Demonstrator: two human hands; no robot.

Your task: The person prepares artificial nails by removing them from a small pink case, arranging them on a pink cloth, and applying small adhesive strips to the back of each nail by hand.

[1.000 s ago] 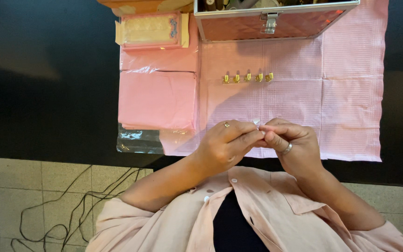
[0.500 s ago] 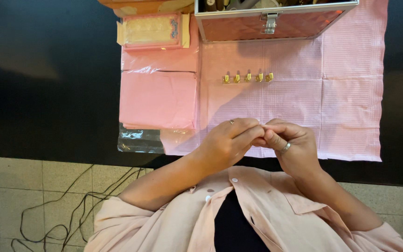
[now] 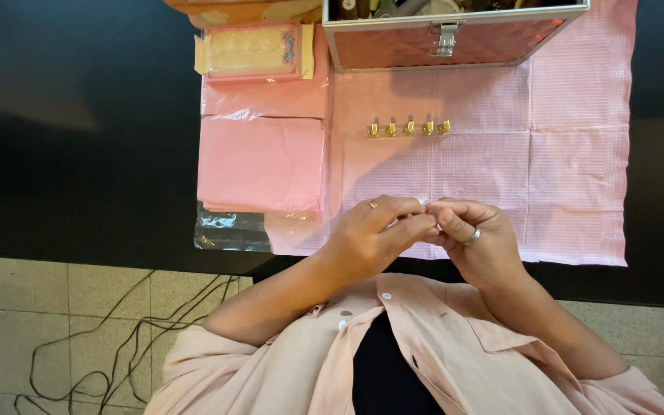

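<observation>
My left hand (image 3: 370, 234) and my right hand (image 3: 476, 244) meet fingertip to fingertip over the near edge of a pink mat (image 3: 562, 177). Each hand wears a ring. Both pinch a tiny pale piece (image 3: 423, 200); only its tip shows between the fingers, and I cannot tell what it is. Beyond the hands, a row of several small gold clips (image 3: 409, 128) lies on the mat.
A pink case with a metal latch (image 3: 455, 38) stands open at the far edge. To the left lie a clear-wrapped pack of pink sheets (image 3: 263, 161) and a flat pink box (image 3: 251, 50). The black table (image 3: 78, 131) ends near me. Dark cables (image 3: 117, 346) trail over the tiled floor.
My hands stay pressed together in the same spot; only the fingers shift slightly around the small piece.
</observation>
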